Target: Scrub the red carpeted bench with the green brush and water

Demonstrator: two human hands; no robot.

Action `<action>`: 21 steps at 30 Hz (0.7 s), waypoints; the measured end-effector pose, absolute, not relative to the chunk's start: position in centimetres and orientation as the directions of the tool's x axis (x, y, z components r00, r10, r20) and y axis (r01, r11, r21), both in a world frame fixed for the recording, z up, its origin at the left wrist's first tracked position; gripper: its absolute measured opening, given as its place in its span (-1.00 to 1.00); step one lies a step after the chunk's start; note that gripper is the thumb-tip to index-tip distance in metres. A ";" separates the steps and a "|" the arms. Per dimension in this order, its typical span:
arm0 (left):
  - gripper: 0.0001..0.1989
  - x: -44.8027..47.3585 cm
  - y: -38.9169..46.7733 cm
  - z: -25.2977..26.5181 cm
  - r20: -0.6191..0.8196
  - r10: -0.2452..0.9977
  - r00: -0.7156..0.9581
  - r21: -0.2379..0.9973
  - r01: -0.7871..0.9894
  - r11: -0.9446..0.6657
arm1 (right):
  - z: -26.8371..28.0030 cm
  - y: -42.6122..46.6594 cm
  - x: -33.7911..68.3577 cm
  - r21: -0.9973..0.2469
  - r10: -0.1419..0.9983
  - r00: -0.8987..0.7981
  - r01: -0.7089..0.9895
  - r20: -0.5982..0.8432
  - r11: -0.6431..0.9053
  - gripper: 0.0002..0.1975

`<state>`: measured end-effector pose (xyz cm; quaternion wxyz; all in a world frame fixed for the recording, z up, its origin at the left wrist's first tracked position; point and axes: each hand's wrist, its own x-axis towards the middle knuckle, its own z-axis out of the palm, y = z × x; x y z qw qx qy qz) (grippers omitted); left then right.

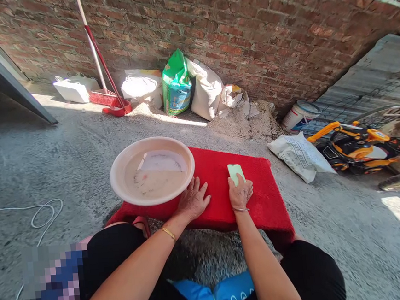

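My left hand [194, 201] lies on the red cloth [211, 163] with its fingers spread, close to the rim of a pale pink basin [118, 189]. Nothing is in it. Cloudy water with dark specks fills part of the basin, which stands on the left end of the cloth-covered low table. Over to the right, my right hand [240, 192] has its thumb and fingers around the lower part of a light green smartphone [235, 171]. The phone rests low over the cloth, its lower end hidden by the hand.
Along the brick wall stand a red broom and dustpan [117, 109], a green bag [177, 85], several pale sacks [206, 89] and a paint bucket [299, 114]. A white sack [300, 156] and a yellow toy excavator [359, 149] lie right. A white cable [47, 213] crosses the concrete floor left.
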<state>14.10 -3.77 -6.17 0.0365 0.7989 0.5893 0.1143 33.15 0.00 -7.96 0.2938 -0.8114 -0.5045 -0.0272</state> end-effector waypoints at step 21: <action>-0.48 14.2 -3.7 -6.4 0.136 0.951 0.276 0.199 0.933 -0.299 | -7.7 -0.5 32.7 -0.372 0.921 -0.016 0.912 0.390 0.174 -0.58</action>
